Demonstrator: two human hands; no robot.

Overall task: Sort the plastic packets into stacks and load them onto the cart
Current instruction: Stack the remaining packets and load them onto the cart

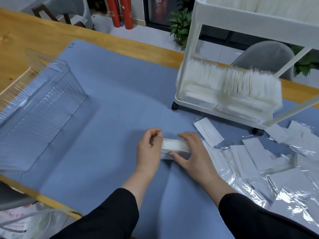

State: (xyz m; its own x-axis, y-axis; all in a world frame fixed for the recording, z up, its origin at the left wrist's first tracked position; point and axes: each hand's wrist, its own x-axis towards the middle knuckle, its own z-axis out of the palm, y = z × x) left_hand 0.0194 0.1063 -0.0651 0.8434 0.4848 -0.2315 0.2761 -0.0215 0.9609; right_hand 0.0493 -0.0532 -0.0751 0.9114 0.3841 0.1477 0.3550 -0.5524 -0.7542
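Currently the packet stack (175,147) lies on the blue mat (112,100), long axis left-right, pinched endwise between left hand (149,149) and right hand (193,152), with the white cart (188,69) up-right, nearer the right hand.

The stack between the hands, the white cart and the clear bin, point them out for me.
stack (175,145), head view, its white top face
white cart (194,54), head view, its near left post
clear bin (69,87), head view, its right wall
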